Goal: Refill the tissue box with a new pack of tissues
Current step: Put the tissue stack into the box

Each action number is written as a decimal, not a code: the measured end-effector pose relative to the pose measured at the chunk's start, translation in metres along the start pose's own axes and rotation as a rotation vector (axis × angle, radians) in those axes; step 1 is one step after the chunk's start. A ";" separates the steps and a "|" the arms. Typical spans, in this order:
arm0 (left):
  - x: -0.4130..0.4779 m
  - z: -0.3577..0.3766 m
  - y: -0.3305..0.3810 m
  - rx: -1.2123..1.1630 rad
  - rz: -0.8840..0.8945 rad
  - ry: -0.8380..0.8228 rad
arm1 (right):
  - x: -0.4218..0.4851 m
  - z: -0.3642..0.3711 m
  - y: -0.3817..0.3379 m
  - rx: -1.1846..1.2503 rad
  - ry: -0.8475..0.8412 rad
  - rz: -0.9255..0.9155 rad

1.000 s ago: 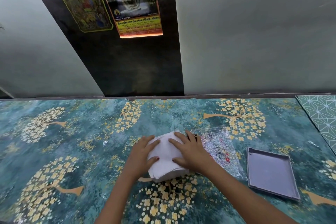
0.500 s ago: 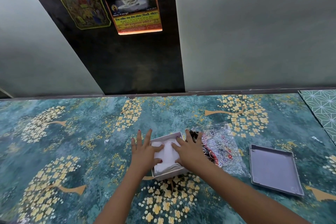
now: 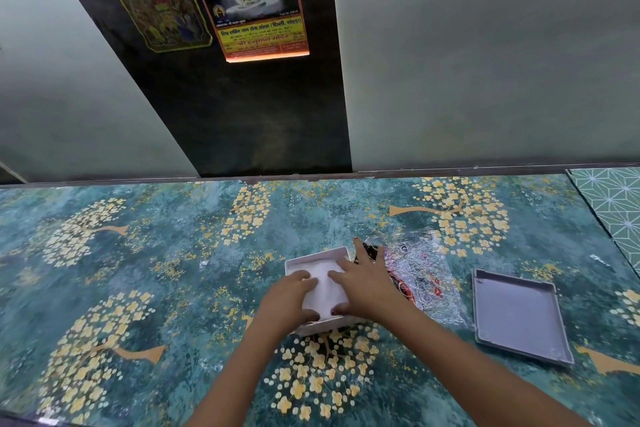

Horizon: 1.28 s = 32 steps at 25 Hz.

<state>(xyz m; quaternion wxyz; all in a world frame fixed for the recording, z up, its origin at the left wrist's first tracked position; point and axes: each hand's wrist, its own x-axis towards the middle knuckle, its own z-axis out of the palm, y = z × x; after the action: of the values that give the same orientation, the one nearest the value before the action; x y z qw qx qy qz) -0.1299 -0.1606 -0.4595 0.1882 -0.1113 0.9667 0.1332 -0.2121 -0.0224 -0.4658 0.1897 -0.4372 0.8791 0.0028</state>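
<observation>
A small white square tissue box (image 3: 313, 257) sits open on the patterned table, with a stack of white tissues (image 3: 325, 279) inside it. My left hand (image 3: 289, 302) lies flat on the left part of the stack, fingers together. My right hand (image 3: 365, 282) presses the right part with fingers spread, one finger over the box's right rim. The box's near wall is partly hidden under both hands. A grey lid (image 3: 519, 315) lies upside down to the right.
A crumpled clear plastic wrapper with red and black print (image 3: 420, 274) lies just right of the box. The teal table with yellow tree print (image 3: 138, 270) runs up to a wall. A green geometric mat (image 3: 616, 204) sits at the far right.
The tissue stack, held above the box a second ago, has sunk into it. Both hands have flattened on top, and my left fingers have come together.
</observation>
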 end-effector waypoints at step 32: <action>-0.017 0.030 0.016 -0.962 -0.487 0.467 | -0.166 0.023 0.112 0.827 0.978 0.595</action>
<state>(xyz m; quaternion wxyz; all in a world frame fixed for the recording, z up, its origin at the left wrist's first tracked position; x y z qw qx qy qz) -0.1091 -0.1334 -0.4766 -0.0764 -0.4293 0.7601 0.4818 -0.2000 0.1775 -0.4493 -0.0852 -0.0217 0.8749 -0.4763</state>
